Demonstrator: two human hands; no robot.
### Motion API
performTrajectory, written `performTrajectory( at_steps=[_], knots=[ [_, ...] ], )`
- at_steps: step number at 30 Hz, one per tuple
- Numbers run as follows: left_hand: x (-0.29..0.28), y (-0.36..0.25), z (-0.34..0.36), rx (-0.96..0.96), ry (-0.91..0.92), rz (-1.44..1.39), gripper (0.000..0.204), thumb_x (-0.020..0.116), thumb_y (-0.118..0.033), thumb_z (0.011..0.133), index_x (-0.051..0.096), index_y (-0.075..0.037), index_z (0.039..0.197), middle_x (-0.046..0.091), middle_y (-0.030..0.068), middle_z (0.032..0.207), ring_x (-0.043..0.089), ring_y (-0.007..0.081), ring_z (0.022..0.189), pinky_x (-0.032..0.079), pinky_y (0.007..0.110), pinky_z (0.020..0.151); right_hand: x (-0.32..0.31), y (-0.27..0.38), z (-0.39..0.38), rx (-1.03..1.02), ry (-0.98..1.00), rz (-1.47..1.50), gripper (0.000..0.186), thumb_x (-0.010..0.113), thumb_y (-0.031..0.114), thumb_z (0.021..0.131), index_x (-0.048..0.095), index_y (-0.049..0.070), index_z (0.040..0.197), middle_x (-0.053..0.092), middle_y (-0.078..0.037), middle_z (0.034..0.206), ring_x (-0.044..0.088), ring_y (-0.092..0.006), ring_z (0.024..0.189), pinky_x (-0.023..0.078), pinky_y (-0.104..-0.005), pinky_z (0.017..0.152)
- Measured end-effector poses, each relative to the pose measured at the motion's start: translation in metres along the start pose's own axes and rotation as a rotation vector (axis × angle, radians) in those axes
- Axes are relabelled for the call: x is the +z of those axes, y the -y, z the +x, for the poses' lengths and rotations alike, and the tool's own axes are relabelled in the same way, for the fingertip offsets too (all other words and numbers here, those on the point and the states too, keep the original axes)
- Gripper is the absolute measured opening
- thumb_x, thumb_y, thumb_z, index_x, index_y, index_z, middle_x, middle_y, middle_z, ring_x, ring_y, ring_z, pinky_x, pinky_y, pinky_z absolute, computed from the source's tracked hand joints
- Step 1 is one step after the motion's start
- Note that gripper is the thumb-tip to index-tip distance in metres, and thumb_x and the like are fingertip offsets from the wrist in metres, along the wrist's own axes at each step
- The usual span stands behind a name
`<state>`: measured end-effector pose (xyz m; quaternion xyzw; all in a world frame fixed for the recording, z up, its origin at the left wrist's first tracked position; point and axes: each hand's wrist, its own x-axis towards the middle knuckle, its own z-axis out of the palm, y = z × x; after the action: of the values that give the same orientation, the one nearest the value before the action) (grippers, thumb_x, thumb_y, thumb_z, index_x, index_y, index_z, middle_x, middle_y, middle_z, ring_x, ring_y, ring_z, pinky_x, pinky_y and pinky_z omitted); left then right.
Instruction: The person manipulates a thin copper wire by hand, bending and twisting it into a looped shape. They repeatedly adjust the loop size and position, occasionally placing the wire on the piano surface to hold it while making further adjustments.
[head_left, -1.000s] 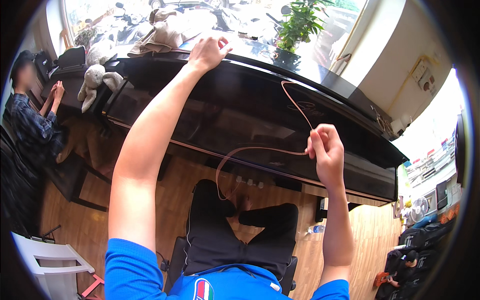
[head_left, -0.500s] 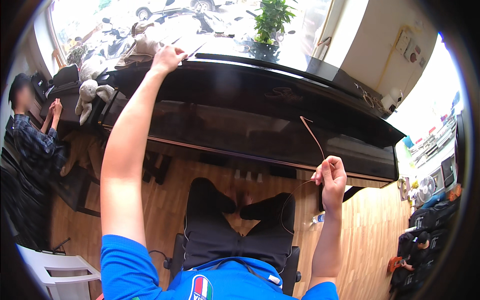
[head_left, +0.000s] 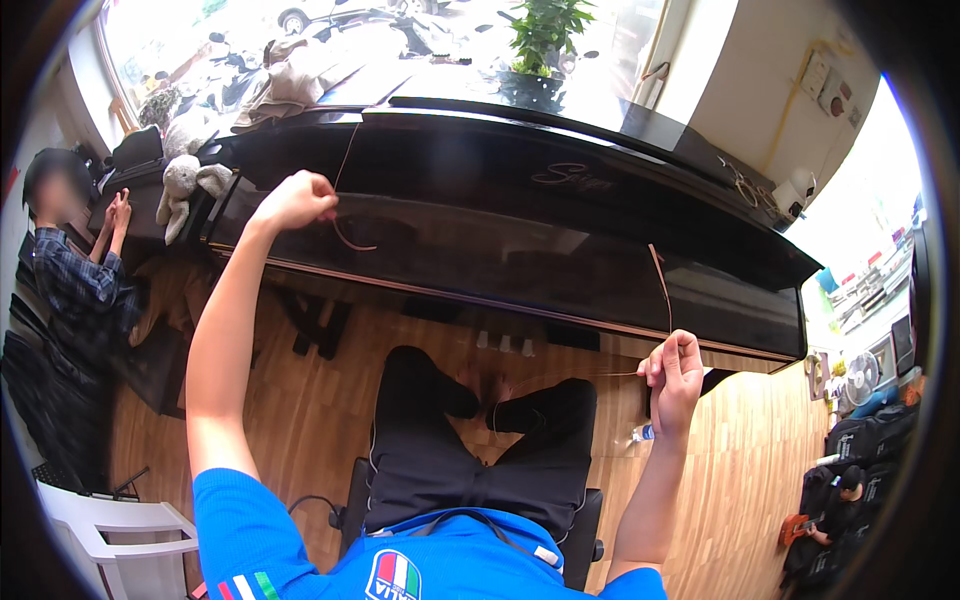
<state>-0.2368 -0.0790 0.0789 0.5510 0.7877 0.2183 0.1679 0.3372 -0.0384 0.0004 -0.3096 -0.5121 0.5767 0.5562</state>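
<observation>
My left hand (head_left: pixel 299 202) pinches a thin pinkish-tan strand (head_left: pixel 358 244) in front of the glossy black piano (head_left: pixel 480 260); this strand runs up toward the piano's top edge and curls below my fingers. My right hand (head_left: pixel 672 376), lower and near the piano's right front edge, pinches another length of similar strand (head_left: pixel 660 285), which sticks upward and also trails thinly leftward over my legs. Whether the two lengths are one piece I cannot tell.
A person (head_left: pixel 75 255) in a plaid shirt sits at left beside a grey plush rabbit (head_left: pixel 182 190). A potted plant (head_left: pixel 535 45) and folded cloth stand atop the piano. A white chair (head_left: pixel 110 530) is lower left; another person (head_left: pixel 830 510) with an orange instrument is lower right.
My left hand has come down and left from the piano's top edge, a strand now showing in it. My right hand has moved lower, with its strand.
</observation>
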Motion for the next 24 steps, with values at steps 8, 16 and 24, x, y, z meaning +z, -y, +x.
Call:
performTrajectory(
  at_steps=[8, 16, 24],
  knots=[
    [0.020, 0.025, -0.041, -0.034, 0.062, -0.232, 0.025, 0.067, -0.022, 0.096, 0.071, 0.001, 0.102, 0.076, 0.0083, 0.089, 0.070, 0.0130, 0.081, 0.055, 0.028, 0.074, -0.001, -0.007, 0.006, 0.018, -0.003, 0.039, 0.011, 0.055, 0.020, 0.106, 0.054, 0.009, 0.108, 0.048, 0.001, 0.070, 0.042, -0.0069, 0.058, 0.047, -0.0261, 0.064],
    [0.030, 0.013, -0.044, 0.144, -0.331, 0.174, 0.020, 0.067, -0.017, 0.093, 0.073, -0.001, 0.102, 0.076, 0.0136, 0.091, 0.073, 0.0247, 0.083, 0.057, 0.034, 0.080, 0.012, -0.003, 0.010, 0.010, 0.007, 0.052, 0.011, 0.056, 0.019, 0.106, 0.055, 0.008, 0.107, 0.050, 0.001, 0.068, 0.043, -0.0068, 0.057, 0.047, -0.0269, 0.064],
    [0.033, 0.020, -0.031, 0.302, -0.447, 0.405, 0.024, 0.063, -0.016, 0.093, 0.070, -0.002, 0.111, 0.069, 0.0155, 0.116, 0.062, 0.0328, 0.114, 0.040, 0.045, 0.112, 0.013, -0.005, 0.009, 0.024, 0.006, 0.053, 0.012, 0.057, 0.019, 0.105, 0.054, 0.008, 0.107, 0.050, 0.001, 0.068, 0.043, -0.0071, 0.056, 0.048, -0.0267, 0.064]
  ],
)
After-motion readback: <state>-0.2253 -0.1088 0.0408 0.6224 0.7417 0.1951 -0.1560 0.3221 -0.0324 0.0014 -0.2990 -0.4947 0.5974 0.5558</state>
